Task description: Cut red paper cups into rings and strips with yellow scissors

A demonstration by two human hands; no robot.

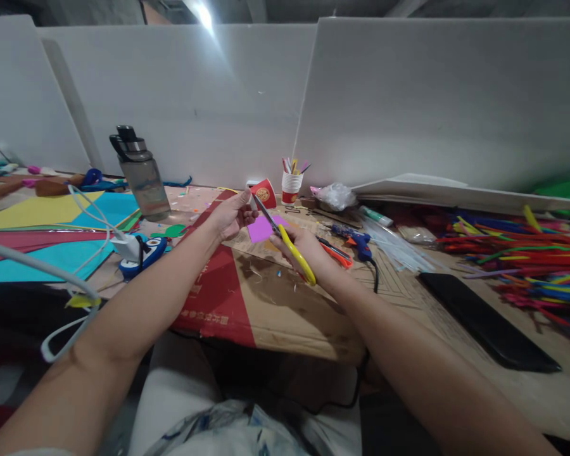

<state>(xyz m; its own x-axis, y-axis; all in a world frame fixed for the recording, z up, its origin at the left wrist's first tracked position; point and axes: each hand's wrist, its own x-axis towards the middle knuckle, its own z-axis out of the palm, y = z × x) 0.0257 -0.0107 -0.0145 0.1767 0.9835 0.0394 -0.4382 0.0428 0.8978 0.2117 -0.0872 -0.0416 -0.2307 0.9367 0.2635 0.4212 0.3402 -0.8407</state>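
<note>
Yellow-handled scissors (292, 247) are in my right hand (304, 244), their blades pointing up and left. At the blade tips, my left hand (232, 216) pinches a small white piece (253, 202), too small to make out well. A sheet of purple paper (261, 230) lies on the cardboard just below the blades. Behind the tips, a red paper cup (265, 193) with a gold print rests tipped over. Small scraps are scattered on the cardboard mat (285, 304) under my hands.
Left stand a water bottle (145, 180), coloured sheets (52, 259) and a blue power hub (145, 256) with cables. Stacked cups (292, 185) hold pens at the back. To the right lie an orange cutter (337, 253), a glue gun (361, 244), a black phone (487, 320) and pipe cleaners (517, 247).
</note>
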